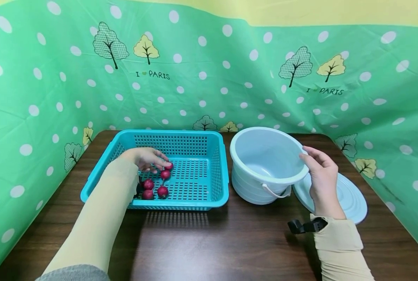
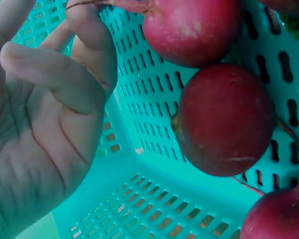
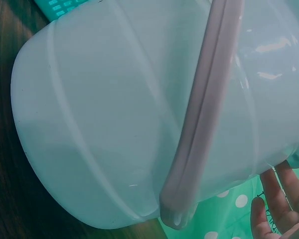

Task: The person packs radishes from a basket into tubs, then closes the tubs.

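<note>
Several red radishes [image 1: 162, 191] lie on the slotted bottom of a turquoise plastic basket [image 1: 214, 202]. My left hand [image 1: 148, 159] reaches into this basket with relaxed fingers, the fingertips right at the farthest radish [image 1: 169, 166]. In the left wrist view, the palm [image 2: 40, 134] faces up beside a dark red radish [image 2: 226, 119], and another radish [image 2: 194, 30] has its thin root by the fingers. At the right, a pale blue bucket [image 1: 254, 187] stands tilted, its inside bare. My right hand [image 1: 322, 171] pinches its rim between thumb and fingers.
A round pale blue lid [image 1: 351, 199] lies on the dark wooden table [image 1: 202, 249], partly behind the bucket and my right hand. The bucket's handle [image 3: 204, 114] hangs down at its front. A green dotted cloth [image 1: 202, 101] stands behind the table and along both sides.
</note>
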Motion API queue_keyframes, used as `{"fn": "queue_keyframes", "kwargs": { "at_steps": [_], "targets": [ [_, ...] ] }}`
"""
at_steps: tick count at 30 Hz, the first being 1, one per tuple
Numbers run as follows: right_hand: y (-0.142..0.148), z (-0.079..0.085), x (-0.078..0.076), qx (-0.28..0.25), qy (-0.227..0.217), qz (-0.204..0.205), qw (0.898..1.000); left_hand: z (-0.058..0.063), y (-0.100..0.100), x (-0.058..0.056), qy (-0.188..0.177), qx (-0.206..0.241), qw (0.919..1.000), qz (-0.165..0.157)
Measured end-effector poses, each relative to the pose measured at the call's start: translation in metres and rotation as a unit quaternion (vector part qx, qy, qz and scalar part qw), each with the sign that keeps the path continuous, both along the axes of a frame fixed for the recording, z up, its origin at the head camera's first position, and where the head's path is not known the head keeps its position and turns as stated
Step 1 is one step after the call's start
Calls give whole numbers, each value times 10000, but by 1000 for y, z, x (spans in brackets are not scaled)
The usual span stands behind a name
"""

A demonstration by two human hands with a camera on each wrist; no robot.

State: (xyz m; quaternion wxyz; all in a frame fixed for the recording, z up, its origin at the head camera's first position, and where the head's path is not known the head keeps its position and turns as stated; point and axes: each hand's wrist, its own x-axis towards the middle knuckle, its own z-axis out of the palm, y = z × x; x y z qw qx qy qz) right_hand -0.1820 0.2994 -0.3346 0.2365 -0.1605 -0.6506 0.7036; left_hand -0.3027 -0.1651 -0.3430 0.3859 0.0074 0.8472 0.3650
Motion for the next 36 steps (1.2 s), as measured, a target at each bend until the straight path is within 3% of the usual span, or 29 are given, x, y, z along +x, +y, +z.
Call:
{"fn": "queue_keyframes", "kwargs": {
  "at_steps": [20,30,36],
  "targets": [
    [2,-2,-3,-93,-49,-6,9999,1,20,5,-14,-115,9999,-5],
    [1,0,-3,-99,-74,-48,9999,1,25,6,417,-370,9983,-145],
    [1,0,-3,-97,-72,-52,9999,-1,25,3,522,-28,9985,-168]
  ]
}}
